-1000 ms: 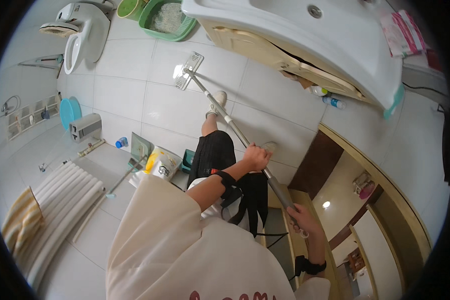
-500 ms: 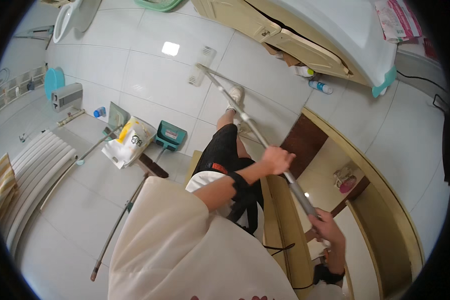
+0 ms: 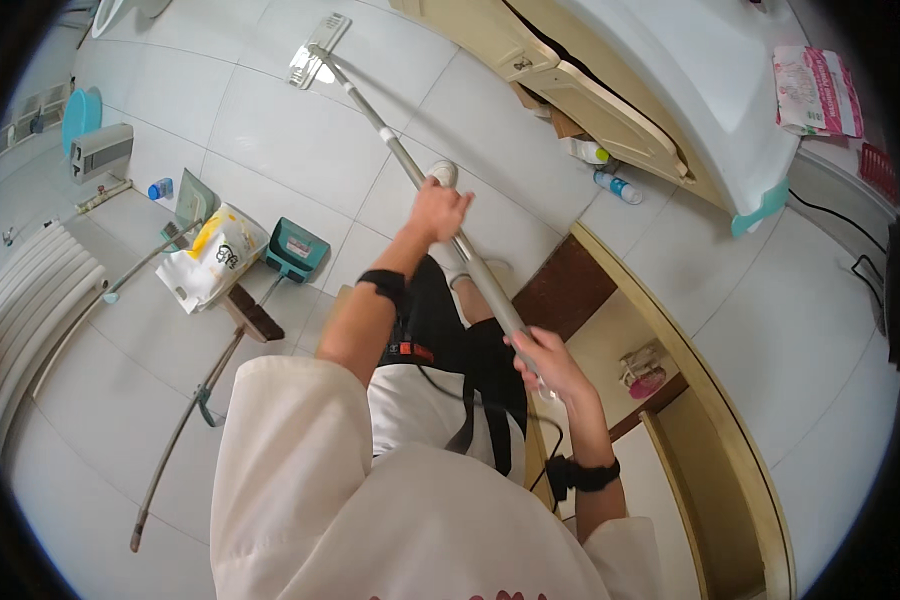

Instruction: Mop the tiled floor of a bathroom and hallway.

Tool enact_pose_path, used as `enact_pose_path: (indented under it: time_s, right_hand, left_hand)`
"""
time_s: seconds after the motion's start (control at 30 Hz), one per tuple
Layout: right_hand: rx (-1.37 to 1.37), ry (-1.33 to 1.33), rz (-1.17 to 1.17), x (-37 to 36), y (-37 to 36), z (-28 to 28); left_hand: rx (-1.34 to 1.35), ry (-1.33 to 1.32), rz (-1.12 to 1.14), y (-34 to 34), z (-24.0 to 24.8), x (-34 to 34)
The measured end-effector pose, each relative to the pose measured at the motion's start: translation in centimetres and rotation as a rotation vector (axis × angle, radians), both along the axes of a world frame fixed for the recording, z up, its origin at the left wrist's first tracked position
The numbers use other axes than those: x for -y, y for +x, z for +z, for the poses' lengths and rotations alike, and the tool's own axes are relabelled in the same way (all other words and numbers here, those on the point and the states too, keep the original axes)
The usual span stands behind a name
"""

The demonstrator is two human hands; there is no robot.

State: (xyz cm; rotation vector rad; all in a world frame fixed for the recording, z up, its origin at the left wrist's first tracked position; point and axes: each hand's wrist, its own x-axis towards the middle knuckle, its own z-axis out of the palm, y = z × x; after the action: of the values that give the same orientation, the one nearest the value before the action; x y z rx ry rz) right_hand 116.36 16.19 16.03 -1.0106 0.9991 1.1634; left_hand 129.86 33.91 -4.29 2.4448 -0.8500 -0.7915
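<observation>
Both my hands are on the long grey pole of a flat mop (image 3: 483, 275). Higher up the shaft, my left hand (image 3: 438, 210) is closed around it, arm stretched forward. My right hand (image 3: 550, 362) grips close to the pole's near end. Away from me to the upper left, the mop's light rectangular head (image 3: 319, 50) rests on the white tiled floor. The pole slants from there over my legs, past a white shoe (image 3: 444, 174).
On the left lie a white-and-yellow bag (image 3: 210, 262), a teal dustpan (image 3: 296, 250), a long-handled broom (image 3: 255, 313) and a radiator (image 3: 45, 290). A cream cabinet (image 3: 610, 105) under a white basin stands at upper right, a bottle (image 3: 618, 187) beside it. A wood-framed mirror (image 3: 670, 310) is right of me.
The mop head has slid farther away and to the left. Both hands have moved forward and left with the pole, and the view has shifted.
</observation>
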Motion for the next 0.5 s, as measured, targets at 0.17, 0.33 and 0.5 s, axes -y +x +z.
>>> enact_pose_path:
  time_s: [0.17, 0.33, 0.5]
  right_hand:
    - [-0.076, -0.085, -0.002, 6.5, -10.3, 4.2]
    - [-0.173, -0.113, -0.053, 13.3, -20.7, 7.5]
    - [-0.131, -0.117, 0.061, 19.0, -28.3, 11.2]
  left_hand:
    - [-0.268, -0.031, -0.019, -8.9, 4.0, 9.0]
    - [-0.311, -0.087, -0.018, -19.3, 6.5, 17.1]
    - [-0.392, -0.123, -0.064, -27.5, 9.3, 22.9]
